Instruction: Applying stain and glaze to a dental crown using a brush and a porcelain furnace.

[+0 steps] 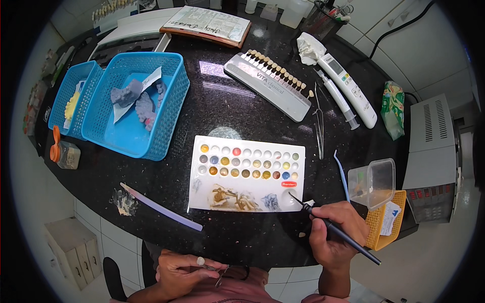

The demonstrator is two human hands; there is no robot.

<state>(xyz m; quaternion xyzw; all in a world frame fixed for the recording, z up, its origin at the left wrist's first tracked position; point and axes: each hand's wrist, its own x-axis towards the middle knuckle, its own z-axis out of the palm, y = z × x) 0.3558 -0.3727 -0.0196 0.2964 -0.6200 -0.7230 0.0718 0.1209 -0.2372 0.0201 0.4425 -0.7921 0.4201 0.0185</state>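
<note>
My right hand (337, 233) is closed on a slim dark paintbrush (353, 243), held like a pen. The brush's fine tip meets the lower right part of a white paint palette (242, 182), which has rows of small wells in many colours. Brown and grey-blue smears mark the palette's lower area. Close to my body, my left hand (184, 272) grips a thin metal clamp (221, 278). A small whitish, tooth-like piece (201, 261) shows at the fingers of that hand; whether the clamp bites on it I cannot tell.
Blue baskets (179, 101) with grey moulds stand at the left. Beyond the palette lie a tooth shade guide (270, 83), tweezers (319, 126), a syringe (338, 98) and a white remote (353, 93). A see-through tub (374, 184) leans by a yellow basket (375, 227); a lilac strip (161, 207) lies front left.
</note>
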